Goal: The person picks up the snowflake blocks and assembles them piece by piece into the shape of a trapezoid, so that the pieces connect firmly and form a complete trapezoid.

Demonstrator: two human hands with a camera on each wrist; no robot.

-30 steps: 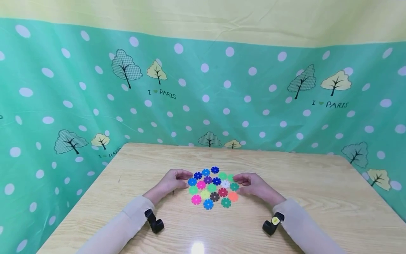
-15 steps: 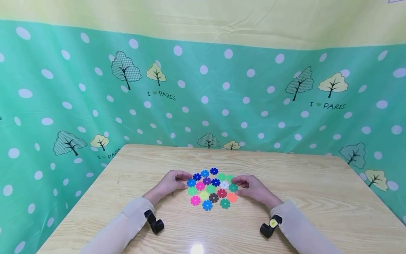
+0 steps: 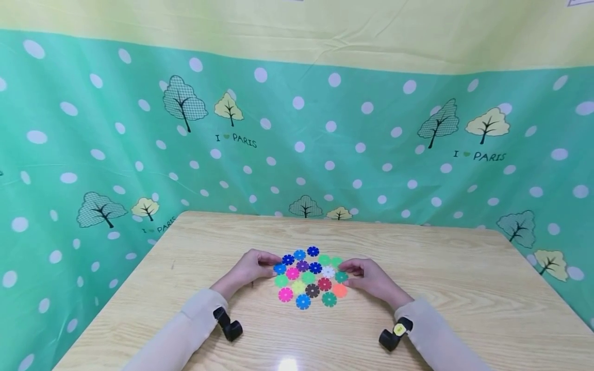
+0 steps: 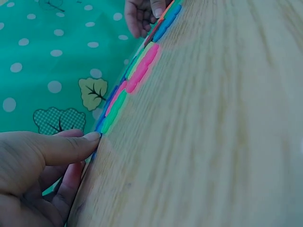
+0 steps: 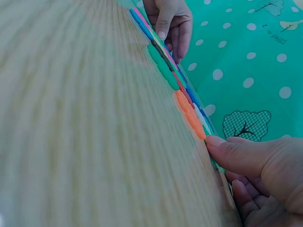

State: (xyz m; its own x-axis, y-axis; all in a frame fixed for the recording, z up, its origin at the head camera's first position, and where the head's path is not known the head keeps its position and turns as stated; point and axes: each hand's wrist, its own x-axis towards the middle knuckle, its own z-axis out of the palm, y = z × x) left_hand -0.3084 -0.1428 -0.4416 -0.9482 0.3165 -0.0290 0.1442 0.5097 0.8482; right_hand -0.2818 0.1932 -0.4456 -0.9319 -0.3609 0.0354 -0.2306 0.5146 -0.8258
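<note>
Several flat notched discs, shaped like snowflakes, lie in one close cluster on the wooden table. Among them are a pink disc (image 3: 285, 294), a brown disc (image 3: 312, 290), a white disc (image 3: 328, 271) and an orange disc (image 3: 340, 290). At the cluster's left edge my left hand (image 3: 250, 267) has its thumb and loosely extended fingers by a light blue disc (image 3: 280, 269). Opposite it, my right hand (image 3: 373, 278) touches the right edge, its thumb tip close to a dark green disc (image 3: 341, 276). In both wrist views the discs appear edge-on, and some fingertips are partly hidden.
The table (image 3: 445, 268) has a pale wood grain and extends around the cluster. Behind it hangs a green dotted cloth (image 3: 297, 123) printed with trees. A black camera (image 3: 232, 330) sits on the left wrist and another camera (image 3: 389, 340) on the right.
The right hand has shifted very slightly inward against the right edge of the cluster. The left hand and the discs look nearly unchanged; the head view tilts a little.
</note>
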